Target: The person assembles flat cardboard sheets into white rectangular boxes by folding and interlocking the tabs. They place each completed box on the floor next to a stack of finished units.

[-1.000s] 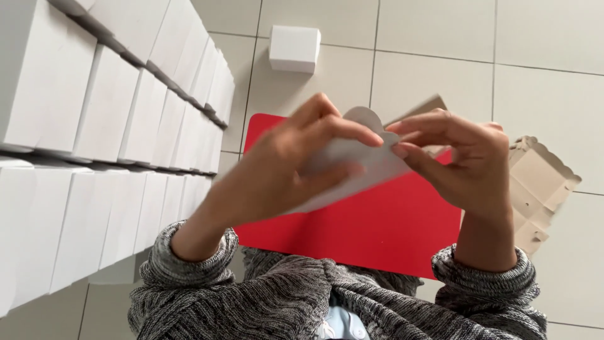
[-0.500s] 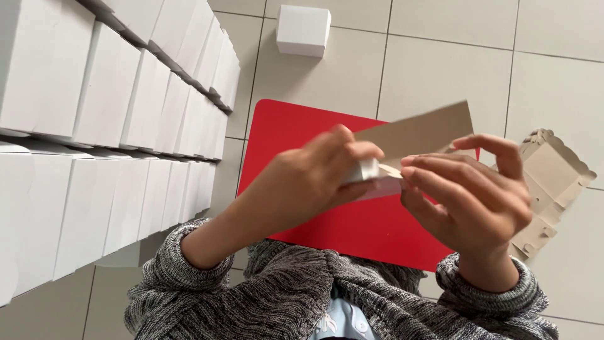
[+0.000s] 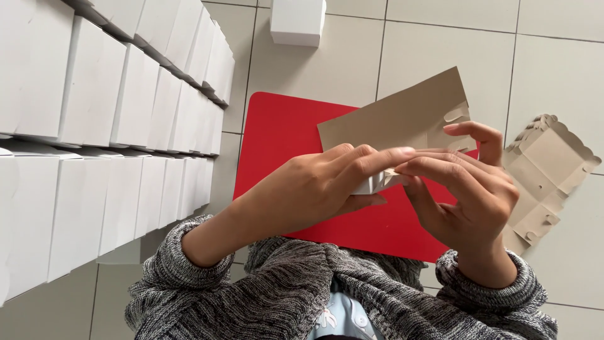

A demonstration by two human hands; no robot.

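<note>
Left hand [image 3: 314, 189]: clamped from the left on the flat grey-brown cardboard box blank [image 3: 402, 123], fingers stretched rightward across its lower white part.
Right hand [image 3: 469, 192]: closed on the same blank from the right, thumb and fingers curled round the lower edge, index finger raised behind the panel.
Blank position: held in the air between both hands, above the red rectangular mat [image 3: 283, 135], brown side toward the camera, broad panel tilted up and right.
Change: half a second ago the panel was lower and narrower in view; now it is swung up and more of it is shown. A second ago only a white curved face was seen. A fold is judged to be in progress, box not yet formed.
Surroundings: rows of folded white cardboard boxes [image 3: 94, 94] stacked at left; single white box [image 3: 297, 22] on the tiled floor [image 3: 553, 75] ahead; unfolded scalloped brown carton [image 3: 544, 173] lying at right, near the right hand.
Obstruction: fold line hidden by fingers; nothing seen blocking the hands.
</note>
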